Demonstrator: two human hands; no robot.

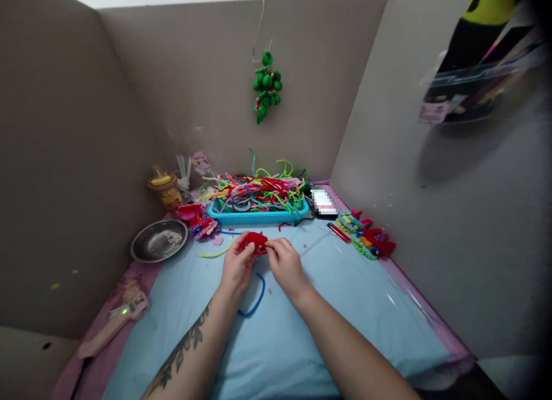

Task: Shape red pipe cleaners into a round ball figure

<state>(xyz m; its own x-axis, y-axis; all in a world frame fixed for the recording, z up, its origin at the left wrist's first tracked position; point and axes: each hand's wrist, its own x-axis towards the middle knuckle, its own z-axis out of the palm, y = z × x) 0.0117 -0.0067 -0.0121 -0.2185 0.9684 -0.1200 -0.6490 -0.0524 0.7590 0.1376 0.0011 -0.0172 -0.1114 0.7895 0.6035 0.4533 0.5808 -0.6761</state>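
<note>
Gripping the red piece (259, 238) crosswise in my left hand (238, 263), I pinch its right edge with my right hand (285, 263).

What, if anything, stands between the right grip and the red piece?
Nothing visible: the right grip has its fingertips at the right edge of the red piece, while the left grip holds the other side. The curved blue strand lies below, between the forearms.

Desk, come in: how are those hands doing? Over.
Left hand holding red fuzzy piece. Right hand at its right edge. Blue pipe cleaner loose on light-blue cloth, apparently not in the way.
</note>
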